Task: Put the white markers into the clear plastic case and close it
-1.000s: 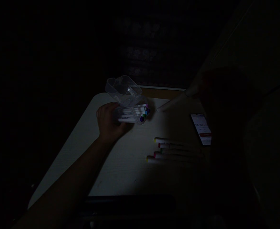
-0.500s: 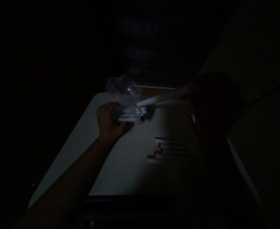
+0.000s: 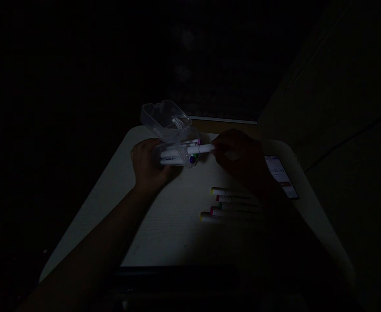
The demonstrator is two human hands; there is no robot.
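The scene is very dark. My left hand [image 3: 147, 164] grips the back of a clear plastic marker case [image 3: 174, 156] that lies on its side on a white table [image 3: 164, 225], its hinged lid [image 3: 164, 119] raised. Several white markers with coloured caps lie inside it. My right hand [image 3: 239, 158] pinches the end of a white marker [image 3: 200, 149] whose other end is in the case's mouth.
Several white markers with coloured caps [image 3: 232, 204] lie in a row on the table, right of centre. A lit phone [image 3: 280, 175] rests near the right edge. A dark flat object [image 3: 174, 275] lies along the table's near edge.
My right hand swung in from the far right with the white marker and brought it down to the case's open end. The left hand and case stayed put.
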